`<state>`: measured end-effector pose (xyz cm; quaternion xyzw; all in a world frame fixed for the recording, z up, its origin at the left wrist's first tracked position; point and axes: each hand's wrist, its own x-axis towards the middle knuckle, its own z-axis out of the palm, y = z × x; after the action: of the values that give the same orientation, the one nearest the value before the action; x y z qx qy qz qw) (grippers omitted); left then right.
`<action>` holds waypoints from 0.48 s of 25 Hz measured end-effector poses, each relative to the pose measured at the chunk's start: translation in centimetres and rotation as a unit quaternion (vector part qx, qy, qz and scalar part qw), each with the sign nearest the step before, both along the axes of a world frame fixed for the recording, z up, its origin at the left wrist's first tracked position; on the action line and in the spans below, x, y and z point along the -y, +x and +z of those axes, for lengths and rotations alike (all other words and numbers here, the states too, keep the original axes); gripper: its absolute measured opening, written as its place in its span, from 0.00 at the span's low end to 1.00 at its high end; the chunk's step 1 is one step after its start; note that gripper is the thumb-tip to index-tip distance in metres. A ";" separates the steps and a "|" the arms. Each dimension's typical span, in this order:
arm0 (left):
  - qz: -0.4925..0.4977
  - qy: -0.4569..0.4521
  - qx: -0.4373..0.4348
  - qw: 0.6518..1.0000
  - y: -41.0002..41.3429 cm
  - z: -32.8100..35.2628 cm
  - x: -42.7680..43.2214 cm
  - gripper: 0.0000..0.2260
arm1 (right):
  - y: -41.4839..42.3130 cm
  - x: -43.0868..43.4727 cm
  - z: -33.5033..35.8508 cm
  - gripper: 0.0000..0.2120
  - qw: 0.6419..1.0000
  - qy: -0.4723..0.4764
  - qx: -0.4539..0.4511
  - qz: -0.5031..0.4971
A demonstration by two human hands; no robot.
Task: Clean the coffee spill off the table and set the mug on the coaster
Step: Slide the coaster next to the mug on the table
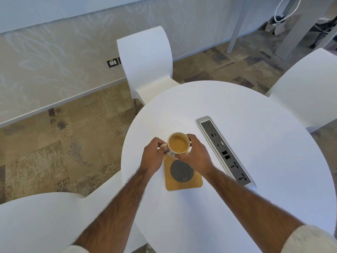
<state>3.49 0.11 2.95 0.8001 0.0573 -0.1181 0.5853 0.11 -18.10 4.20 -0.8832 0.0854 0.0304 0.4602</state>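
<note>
I see wooden coaster (pixel 183 177) flat on white tabletop (pixel 264 170); at its far edge left hand (pixel 153 155) pinches handle, right hand (pixel 194 155) wraps body of coffee-filled mug (pixel 178 144); cannot tell if mug rests or hovers; socket panel (pixel 225 152) to right; white chair (pixel 145 61) beyond.

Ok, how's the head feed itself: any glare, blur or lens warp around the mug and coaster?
Head view: soft even light, faint shadows; white table nearly washed out, so pale stains could hide. Head view: mug and coaster sharp, no motion blur. Head view: wide-angle warp tilts the far chair and stretches the near chair.
</note>
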 end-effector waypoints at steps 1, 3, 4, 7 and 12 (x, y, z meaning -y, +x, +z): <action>-0.001 -0.006 -0.005 1.000 -0.7 0.1 0.0 0.02 | -0.8 0.1 0.0 0.32 1.000 -0.004 -0.001 -0.003; 0.001 -0.018 -0.013 1.000 -2.0 0.1 0.2 0.03 | -2.2 0.1 0.0 0.32 1.000 -0.013 -0.005 -0.009; 0.001 -0.022 -0.016 1.000 -2.6 0.1 0.2 0.03 | -2.7 0.1 0.0 0.32 1.000 -0.016 -0.009 -0.010; -0.005 -0.028 -0.021 0.999 -3.9 -0.2 0.3 0.02 | -4.1 0.1 -0.1 0.33 1.000 -0.021 -0.017 -0.012; -0.005 -0.048 -0.041 0.998 -5.0 -0.6 1.0 0.02 | -5.4 0.5 -0.6 0.32 0.999 -0.029 -0.025 -0.021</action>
<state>-1.48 -0.84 2.38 0.7661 0.0718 -0.1562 0.6194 -5.32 -18.56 3.57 -0.8929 0.1168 0.0404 0.4329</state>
